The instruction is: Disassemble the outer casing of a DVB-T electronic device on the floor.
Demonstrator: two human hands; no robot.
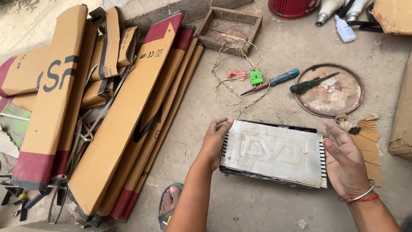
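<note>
metal box (272, 152) on floor, cover on | left hand (216, 139), right hand (343, 159) spread, flanking ends | screwdrivers (270, 81) untouched | opening not begun

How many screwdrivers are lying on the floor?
2: a blue-handled screwdriver on the concrete beside the green plug, and a green-handled screwdriver on the round metal lid. Others may be hidden.
</note>
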